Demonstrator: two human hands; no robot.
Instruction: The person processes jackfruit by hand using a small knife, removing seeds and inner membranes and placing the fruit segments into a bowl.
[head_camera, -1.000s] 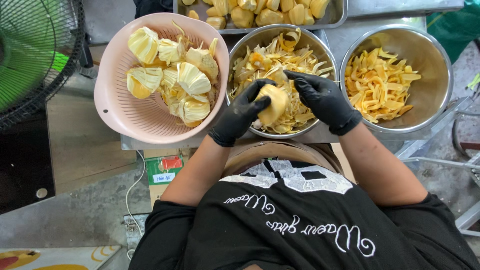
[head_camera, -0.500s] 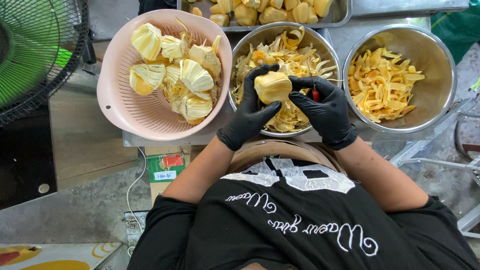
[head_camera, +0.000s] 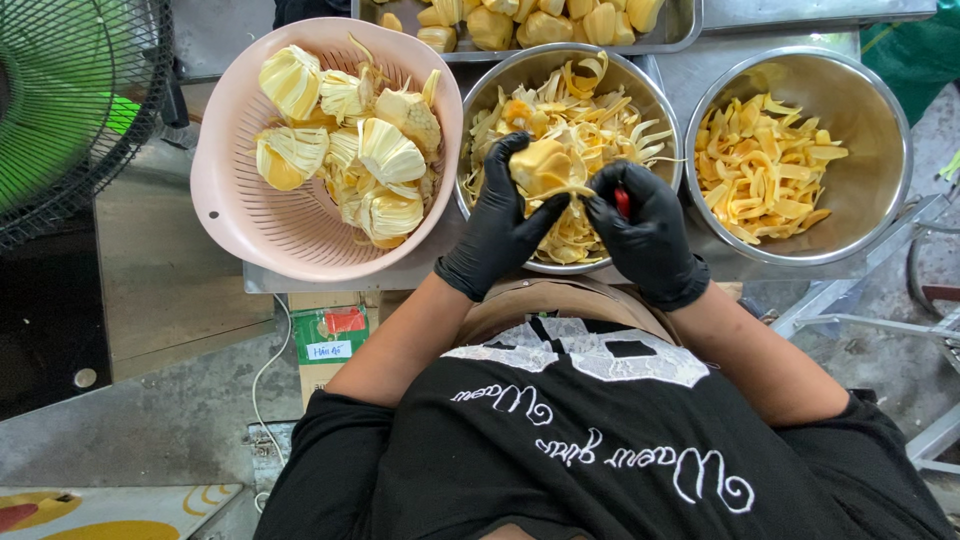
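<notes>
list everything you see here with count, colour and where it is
colander: 1, pink, left on the counter, holds pale yellow fruit pods
middle bowl: 1, steel, centre, holds pale yellow strips
right bowl: 1, steel, right, holds orange-yellow fruit pieces
tray: 1, steel, top edge, holds yellow fruit pieces
fan: 1, green blades, black grille, far left
small box: 1, green and red, below the colander
fruit pod: 1, yellow, over the middle bowl
left hand: black glove, holds the fruit pod
right hand: black glove, pulls a strip off the fruit pod, grips something red

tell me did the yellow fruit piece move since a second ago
Yes. The fruit piece went up and slightly left, toward the middle bowl's centre.
</notes>
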